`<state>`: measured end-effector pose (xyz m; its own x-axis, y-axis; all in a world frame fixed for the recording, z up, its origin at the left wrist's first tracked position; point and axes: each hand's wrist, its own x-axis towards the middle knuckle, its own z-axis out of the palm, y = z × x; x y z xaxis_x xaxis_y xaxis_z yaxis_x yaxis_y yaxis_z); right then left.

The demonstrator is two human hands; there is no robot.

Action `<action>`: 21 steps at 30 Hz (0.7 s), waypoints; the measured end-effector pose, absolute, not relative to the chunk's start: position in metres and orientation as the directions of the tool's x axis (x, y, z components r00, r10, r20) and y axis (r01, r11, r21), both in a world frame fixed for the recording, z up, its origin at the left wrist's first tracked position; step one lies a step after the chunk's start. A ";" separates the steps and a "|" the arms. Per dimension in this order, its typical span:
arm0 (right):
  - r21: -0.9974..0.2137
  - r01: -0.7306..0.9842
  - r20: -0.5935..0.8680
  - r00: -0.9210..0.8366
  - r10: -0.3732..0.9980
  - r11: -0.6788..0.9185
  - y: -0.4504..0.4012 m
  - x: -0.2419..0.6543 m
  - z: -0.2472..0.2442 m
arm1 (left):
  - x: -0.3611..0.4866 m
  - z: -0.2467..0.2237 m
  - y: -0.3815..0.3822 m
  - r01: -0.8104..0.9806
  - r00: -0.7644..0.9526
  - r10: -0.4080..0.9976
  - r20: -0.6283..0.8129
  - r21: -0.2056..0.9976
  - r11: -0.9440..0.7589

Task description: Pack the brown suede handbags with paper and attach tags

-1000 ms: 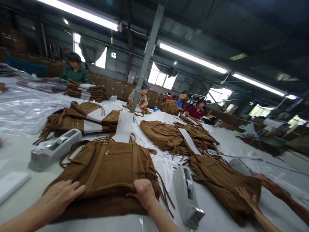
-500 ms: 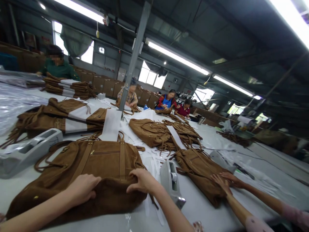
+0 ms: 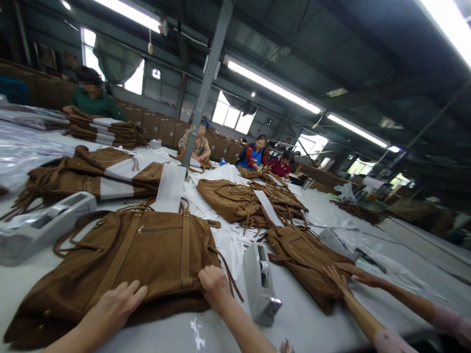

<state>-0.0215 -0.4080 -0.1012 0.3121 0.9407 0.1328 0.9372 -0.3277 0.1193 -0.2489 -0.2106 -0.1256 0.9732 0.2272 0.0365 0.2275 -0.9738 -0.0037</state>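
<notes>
A brown bag [image 3: 158, 247] with two straps, a zipper pocket and brass studs lies flat on the white table in front of me. The fingers of my left hand [image 3: 114, 304] curl over its near edge, left of the middle. At the near right corner my right hand [image 3: 216, 287] is closed around the fabric, with the thumb side hidden. A grey tape dispenser [image 3: 262, 284] stands just right of my right hand. Another tape dispenser [image 3: 47, 223] sits beyond the bag's left side.
To the right, a co-worker's two hands [image 3: 340, 279] press on a second brown bag [image 3: 303, 260]. Behind my bag are stacked bags with white paper bands [image 3: 117, 190], a pile of bags [image 3: 235, 198] and a metal post [image 3: 206, 88]. Several people work across the table.
The bag's near edge, bunched up before, now lies flatter. My left hand has shifted left and down; my right hand has closed on the corner. The co-worker's hands have barely moved.
</notes>
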 end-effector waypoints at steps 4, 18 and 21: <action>0.063 0.956 0.160 0.274 0.948 -0.287 -0.405 -0.026 -0.070 | -0.246 -0.129 -0.205 0.244 0.969 0.246 0.030 0.044 -0.969; 0.139 0.963 0.438 0.148 0.887 -0.230 -0.407 -0.033 -0.121 | -0.291 -0.050 -0.141 0.213 0.976 0.216 -0.017 -0.104 -0.971; 0.137 0.966 0.323 0.164 0.932 -0.218 -0.405 -0.033 -0.105 | -0.318 -0.065 -0.109 0.188 0.970 0.200 -0.140 -0.093 -0.978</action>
<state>-0.0328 -0.4053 -0.1048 0.1642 0.9322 0.3225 0.9663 -0.2177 0.1373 -0.3178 -0.1089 -0.0651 0.9697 0.2003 -0.1400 0.1884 -0.9776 -0.0933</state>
